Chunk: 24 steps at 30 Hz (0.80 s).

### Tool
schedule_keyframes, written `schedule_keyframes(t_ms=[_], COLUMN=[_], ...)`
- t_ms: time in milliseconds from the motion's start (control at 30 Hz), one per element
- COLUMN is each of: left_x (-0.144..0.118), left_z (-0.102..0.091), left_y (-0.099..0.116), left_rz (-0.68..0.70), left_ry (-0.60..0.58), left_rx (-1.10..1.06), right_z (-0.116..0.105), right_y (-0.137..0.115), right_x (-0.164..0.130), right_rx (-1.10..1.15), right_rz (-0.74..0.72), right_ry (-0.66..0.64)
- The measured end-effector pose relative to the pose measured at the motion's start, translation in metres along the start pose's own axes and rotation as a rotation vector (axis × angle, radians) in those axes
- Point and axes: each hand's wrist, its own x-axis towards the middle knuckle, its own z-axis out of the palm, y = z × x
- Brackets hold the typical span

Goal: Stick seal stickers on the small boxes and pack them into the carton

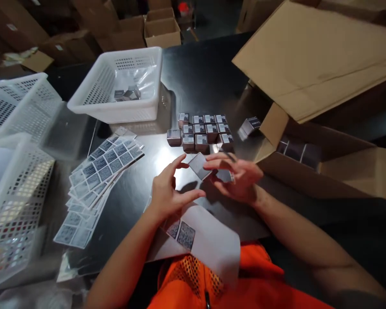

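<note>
Two hands meet at centre: the right hand [236, 176] grips a small dark box [224, 175], the left hand [167, 193] pinches a grey square label [198, 165] against it. Labelled boxes [201, 132], about a dozen matte cubes, stand in rows at 12 o'clock; glossy label sheets [98, 180] remain at 9 o'clock, likely leaving much unlabelled

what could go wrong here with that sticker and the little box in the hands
1. The small grey square sticker is pinched only at its edge by the left hand, so it may curl and land crooked on the small dark box in the right hand.
2. The cluster of small labelled grey boxes sits just beyond the fingers; a reach might topple some.
3. The fanned sheets of grey stickers overlap loosely and could slide.
</note>
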Motion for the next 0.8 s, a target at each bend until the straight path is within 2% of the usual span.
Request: schedule_keyframes(t_ms=[133,167,233,300,467,567,633,700,800], left_x=[0.006,0.007,0.008,0.009,0.008,0.007,0.006,0.005,0.004], left_z=[-0.003,-0.004,-0.006,-0.007,-0.004,-0.001,0.0,0.003,0.005], left_y=[0.007,0.009,0.011,0.011,0.005,0.001,-0.001,-0.002,-0.001], left_rz=[-0.24,-0.27,-0.29,-0.277,-0.082,0.01,0.041,0.066,0.077], left_ry=[-0.15,-0.185,-0.246,-0.276,-0.092,-0.086,-0.109,-0.127,-0.146], left_rx=[-0.194,-0.212,-0.221,-0.216,-0.127,-0.053,-0.045,-0.051,-0.063], right_z=[-0.001,-0.001,-0.001,-0.004,-0.021,-0.026,-0.026,-0.025,-0.024], right_y=[-0.006,-0.007,-0.01,-0.013,-0.023,-0.027,-0.029,-0.03,-0.031], right_x=[0.001,0.003,0.006,0.009,0.017,0.02,0.021,0.021,0.019], right_rx=[-0.175,-0.173,-0.127,-0.06,0.201,0.389,0.463,0.507,0.542], right_rz=[-0.341,-0.371,-0.324,-0.227,0.225,0.48,0.691,0.867,0.994], right_ry=[-0.282,-0.31,-0.318,-0.249,0.103,0.219,0.183,0.094,-0.017])
